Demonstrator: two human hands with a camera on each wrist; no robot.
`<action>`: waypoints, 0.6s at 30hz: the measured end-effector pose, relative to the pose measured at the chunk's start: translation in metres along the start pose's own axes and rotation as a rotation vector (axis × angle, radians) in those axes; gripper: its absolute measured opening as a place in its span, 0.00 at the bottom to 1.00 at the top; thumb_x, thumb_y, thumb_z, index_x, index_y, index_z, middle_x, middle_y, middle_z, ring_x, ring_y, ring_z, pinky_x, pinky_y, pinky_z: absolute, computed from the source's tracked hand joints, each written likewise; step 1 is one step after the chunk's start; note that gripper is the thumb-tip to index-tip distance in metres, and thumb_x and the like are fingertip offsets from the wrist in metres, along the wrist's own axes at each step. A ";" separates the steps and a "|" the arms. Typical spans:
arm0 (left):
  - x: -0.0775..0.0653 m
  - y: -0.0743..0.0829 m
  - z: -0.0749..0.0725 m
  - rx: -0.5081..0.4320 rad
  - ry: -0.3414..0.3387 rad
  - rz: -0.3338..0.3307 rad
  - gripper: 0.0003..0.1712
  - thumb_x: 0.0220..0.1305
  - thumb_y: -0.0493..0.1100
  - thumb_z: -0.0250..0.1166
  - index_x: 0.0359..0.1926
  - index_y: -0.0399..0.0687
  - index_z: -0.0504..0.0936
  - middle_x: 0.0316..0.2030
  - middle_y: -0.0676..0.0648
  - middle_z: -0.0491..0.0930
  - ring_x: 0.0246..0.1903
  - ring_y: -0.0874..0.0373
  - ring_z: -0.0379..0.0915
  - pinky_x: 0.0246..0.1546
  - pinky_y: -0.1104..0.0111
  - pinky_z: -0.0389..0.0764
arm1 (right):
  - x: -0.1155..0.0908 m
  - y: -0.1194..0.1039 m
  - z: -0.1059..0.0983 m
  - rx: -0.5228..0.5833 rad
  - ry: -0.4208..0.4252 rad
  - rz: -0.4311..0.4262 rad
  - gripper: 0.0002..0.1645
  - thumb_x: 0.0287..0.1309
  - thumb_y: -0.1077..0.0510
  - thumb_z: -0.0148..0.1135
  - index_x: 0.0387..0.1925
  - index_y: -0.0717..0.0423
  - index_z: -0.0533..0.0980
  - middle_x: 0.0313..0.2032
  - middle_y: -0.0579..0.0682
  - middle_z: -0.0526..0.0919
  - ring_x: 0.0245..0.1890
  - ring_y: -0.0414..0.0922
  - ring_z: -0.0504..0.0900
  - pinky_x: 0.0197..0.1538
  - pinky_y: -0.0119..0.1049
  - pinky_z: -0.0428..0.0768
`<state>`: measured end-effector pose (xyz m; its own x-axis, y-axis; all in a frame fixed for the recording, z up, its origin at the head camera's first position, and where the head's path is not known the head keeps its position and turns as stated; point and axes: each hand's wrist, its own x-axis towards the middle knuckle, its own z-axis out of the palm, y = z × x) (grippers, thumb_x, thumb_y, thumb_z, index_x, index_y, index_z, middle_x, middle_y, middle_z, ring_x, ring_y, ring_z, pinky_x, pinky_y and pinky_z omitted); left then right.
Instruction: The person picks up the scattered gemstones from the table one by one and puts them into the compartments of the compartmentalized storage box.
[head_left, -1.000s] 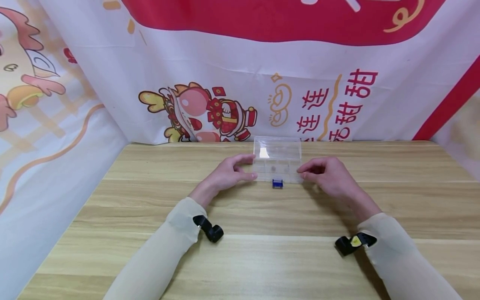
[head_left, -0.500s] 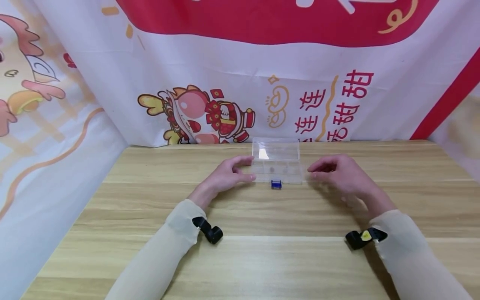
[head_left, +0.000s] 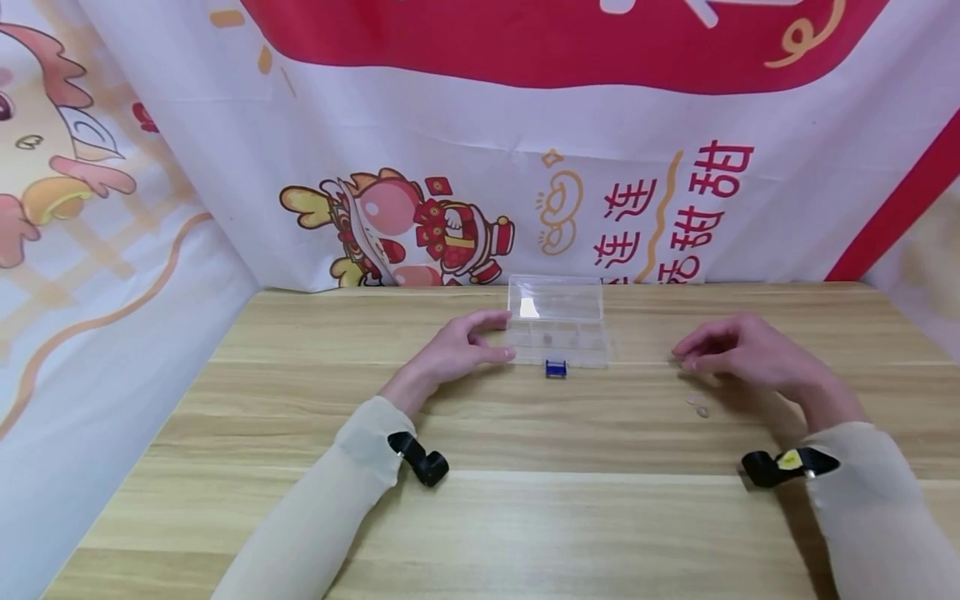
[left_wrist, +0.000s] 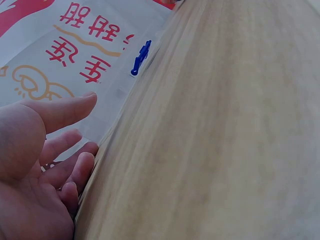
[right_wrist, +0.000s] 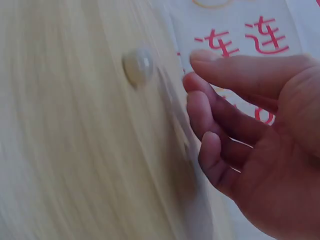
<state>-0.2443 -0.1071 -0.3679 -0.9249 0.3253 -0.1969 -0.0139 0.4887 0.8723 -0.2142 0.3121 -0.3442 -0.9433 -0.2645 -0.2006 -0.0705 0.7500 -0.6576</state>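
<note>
A clear plastic box point(head_left: 517, 357) with its lid point(head_left: 577, 300) raised stands near the back of the table. A blue latch point(head_left: 556, 369) sits on its front edge, and a small round thing point(head_left: 547, 340) lies in a middle compartment. My left hand point(head_left: 457, 350) rests at the box's left end, thumb at the front corner and fingers farther back. My right hand point(head_left: 738, 354), fingers loosely bent, is well right of the box, low over the table. Just in front of it lies a small shiny round piece point(head_left: 702, 412); the right wrist view shows a glossy pale bead-like ball point(right_wrist: 139, 67).
The wood-grain table point(head_left: 480, 517) meets a white printed cloth point(head_left: 247, 158) at the back. Another tiny pale bit point(head_left: 691, 402) lies beside the round piece. Both wrists carry black camera mounts.
My right hand has moved rightward from the box's right end to the small round piece, which now shows on the table. The left hand and the box have stayed in place.
</note>
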 end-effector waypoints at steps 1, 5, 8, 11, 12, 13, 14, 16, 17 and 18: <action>0.000 0.000 0.000 0.000 0.000 -0.001 0.39 0.65 0.53 0.76 0.74 0.70 0.73 0.72 0.57 0.75 0.59 0.53 0.70 0.61 0.58 0.71 | -0.001 0.003 -0.001 0.002 -0.016 0.002 0.17 0.68 0.52 0.71 0.56 0.49 0.87 0.54 0.52 0.89 0.45 0.44 0.78 0.45 0.33 0.80; 0.000 0.000 0.000 -0.004 -0.001 0.000 0.39 0.65 0.53 0.76 0.74 0.70 0.73 0.72 0.57 0.76 0.58 0.53 0.71 0.60 0.59 0.71 | -0.003 0.012 -0.004 0.018 -0.073 -0.003 0.17 0.67 0.52 0.72 0.55 0.49 0.87 0.53 0.51 0.90 0.46 0.43 0.78 0.47 0.32 0.76; 0.000 -0.001 0.000 -0.007 -0.001 0.002 0.38 0.65 0.52 0.76 0.74 0.69 0.74 0.71 0.57 0.76 0.58 0.52 0.71 0.58 0.60 0.72 | -0.004 0.015 -0.005 0.052 -0.118 -0.015 0.16 0.65 0.53 0.73 0.53 0.49 0.88 0.50 0.51 0.90 0.45 0.43 0.79 0.47 0.32 0.76; 0.001 -0.001 0.000 -0.005 -0.001 0.001 0.38 0.65 0.52 0.76 0.74 0.69 0.74 0.71 0.57 0.76 0.58 0.52 0.71 0.58 0.60 0.72 | -0.006 0.017 -0.004 0.089 -0.161 -0.019 0.17 0.62 0.53 0.75 0.52 0.50 0.88 0.46 0.52 0.89 0.43 0.45 0.79 0.46 0.32 0.76; 0.001 -0.001 0.000 -0.006 -0.002 0.000 0.38 0.65 0.53 0.76 0.74 0.70 0.74 0.71 0.57 0.76 0.58 0.52 0.71 0.58 0.60 0.72 | -0.006 0.017 -0.004 0.093 -0.171 -0.020 0.17 0.62 0.52 0.76 0.51 0.49 0.88 0.45 0.52 0.89 0.43 0.45 0.79 0.47 0.32 0.76; 0.001 -0.001 0.000 -0.006 -0.002 -0.002 0.39 0.65 0.53 0.76 0.74 0.70 0.73 0.71 0.57 0.76 0.58 0.52 0.71 0.58 0.60 0.72 | -0.006 0.017 -0.004 0.096 -0.179 -0.019 0.17 0.61 0.52 0.76 0.51 0.49 0.89 0.44 0.52 0.88 0.43 0.46 0.78 0.47 0.33 0.76; 0.001 -0.001 0.000 -0.006 -0.002 -0.002 0.38 0.65 0.53 0.76 0.74 0.70 0.74 0.71 0.57 0.76 0.58 0.52 0.71 0.58 0.60 0.72 | -0.006 0.017 -0.003 0.098 -0.186 -0.019 0.17 0.60 0.51 0.77 0.51 0.48 0.89 0.44 0.52 0.88 0.43 0.46 0.78 0.47 0.33 0.75; 0.001 -0.001 0.000 -0.008 -0.002 -0.001 0.39 0.65 0.53 0.76 0.74 0.70 0.73 0.71 0.57 0.76 0.58 0.52 0.71 0.57 0.61 0.72 | -0.006 0.017 -0.003 0.090 -0.198 -0.027 0.16 0.60 0.51 0.76 0.50 0.47 0.89 0.45 0.52 0.88 0.44 0.47 0.77 0.48 0.34 0.74; 0.001 -0.001 0.000 -0.009 -0.003 -0.001 0.38 0.65 0.52 0.76 0.74 0.70 0.74 0.71 0.57 0.76 0.58 0.52 0.71 0.57 0.60 0.72 | -0.006 0.017 -0.003 0.088 -0.201 -0.028 0.16 0.60 0.51 0.77 0.50 0.46 0.89 0.45 0.51 0.88 0.45 0.47 0.77 0.48 0.34 0.74; 0.001 -0.001 0.000 -0.010 -0.003 -0.001 0.38 0.65 0.52 0.76 0.74 0.70 0.74 0.71 0.57 0.76 0.58 0.52 0.71 0.57 0.61 0.72 | -0.006 0.017 -0.003 0.084 -0.206 -0.037 0.16 0.60 0.51 0.77 0.50 0.46 0.89 0.46 0.51 0.88 0.45 0.47 0.77 0.48 0.35 0.73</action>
<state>-0.2455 -0.1071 -0.3689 -0.9237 0.3274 -0.1990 -0.0186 0.4805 0.8768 -0.2104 0.3281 -0.3523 -0.8540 -0.4156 -0.3131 -0.0686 0.6864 -0.7239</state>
